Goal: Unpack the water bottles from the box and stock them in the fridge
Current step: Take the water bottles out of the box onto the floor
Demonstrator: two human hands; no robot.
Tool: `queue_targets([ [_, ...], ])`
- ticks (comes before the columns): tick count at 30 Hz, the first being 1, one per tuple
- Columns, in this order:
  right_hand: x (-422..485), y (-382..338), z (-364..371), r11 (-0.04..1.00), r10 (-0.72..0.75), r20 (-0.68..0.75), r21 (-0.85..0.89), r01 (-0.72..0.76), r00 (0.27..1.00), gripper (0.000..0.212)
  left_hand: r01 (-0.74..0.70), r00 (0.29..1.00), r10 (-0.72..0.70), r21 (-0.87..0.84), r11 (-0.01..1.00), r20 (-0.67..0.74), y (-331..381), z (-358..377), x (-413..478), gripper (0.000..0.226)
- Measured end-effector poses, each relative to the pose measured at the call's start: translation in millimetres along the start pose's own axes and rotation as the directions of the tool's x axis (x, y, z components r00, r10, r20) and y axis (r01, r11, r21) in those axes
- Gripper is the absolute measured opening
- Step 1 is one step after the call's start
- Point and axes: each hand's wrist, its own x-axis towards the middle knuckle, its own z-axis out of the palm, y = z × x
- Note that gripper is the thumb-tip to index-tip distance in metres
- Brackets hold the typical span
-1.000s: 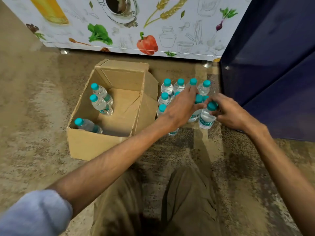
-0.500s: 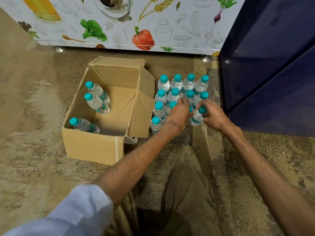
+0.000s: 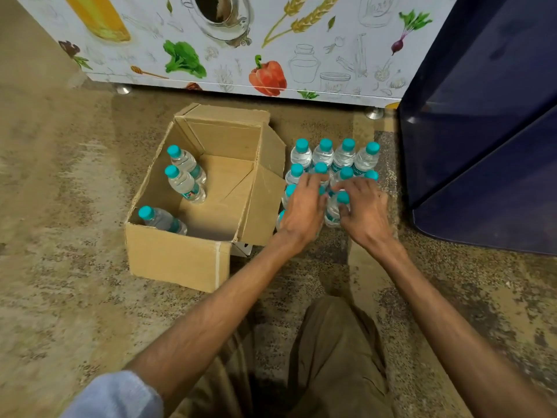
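The mottled floor [image 3: 60, 206] carries everything here. The dark blue cabinet [image 3: 482, 146] on the right is, by my reading, the fridge, and it looks closed on this side. A printed panel [image 3: 271, 40] runs along the back. The cardboard box [image 3: 168, 257] stands open on the left with three bottles [image 3: 184, 184] inside it, two upright against the far-left wall and one leaning in the near corner. The unpacked bottles [image 3: 324, 156] stand in tight rows on the floor between the box and the cabinet, so the unpacking is mostly done but not finished. Both hands hover over the near rows of that group. The left hand [image 3: 301, 212] lies flat with fingers spread across several caps, gripping none of them. The right hand [image 3: 367, 215] curves thumb and fingers round the neck of the front bottle [image 3: 333, 211], just under its teal cap [image 3: 343, 197], though blur makes the firmness of that hold uncertain. To do this well, the flat hand should steady the neighbours while the other sets or lifts its bottle straight up and down, since a sideways nudge could topple the close-packed rows. The remaining three are best taken by the neck, the leaning one first.
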Motion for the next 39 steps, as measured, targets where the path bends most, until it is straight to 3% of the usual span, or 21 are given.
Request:
queue_targets([
  [3, 2, -41, 7, 0.998, -0.003, -0.016, 0.067, 0.004, 1.0, 0.032, 0.068, 0.991, -0.073, -0.042, 0.997, -0.115, -24, -22, -11, 0.027],
  [7, 4, -98, 32, 0.979, -0.175, 0.003, 0.107, 0.174, 0.985, 0.029, 0.129, 0.962, -0.128, -0.009, 0.992, -0.242, -65, -62, -26, 0.024],
  [11, 14, -145, 58, 0.971, -0.231, 0.06, 0.085, 0.226, 0.971, 0.022, 0.117, 0.955, -0.097, 0.055, 0.992, -0.282, -90, -107, -37, 0.022],
  [14, 23, -176, 75, 0.961, -0.263, 0.101, 0.116, 0.252, 0.959, 0.022, 0.184, 0.94, -0.146, 0.099, 0.978, -0.31, -113, -140, -45, 0.024],
  [20, 55, -225, 101, 0.931, -0.359, 0.248, 0.167, 0.325, 0.9, 0.034, 0.485, 0.873, -0.422, 0.362, 0.796, -0.243, -173, -197, -65, 0.043],
  [28, 124, -269, 136, 0.95, -0.312, 0.407, 0.106, 0.295, 0.858, 0.06, 0.466, 0.871, -0.481, 0.484, 0.741, -0.103, -193, -219, -66, 0.038],
  [39, 110, -279, 165, 0.958, -0.284, 0.387, 0.081, 0.274, 0.877, 0.023, 0.495, 0.848, -0.527, 0.45, 0.743, -0.063, -202, -217, -60, 0.025],
])
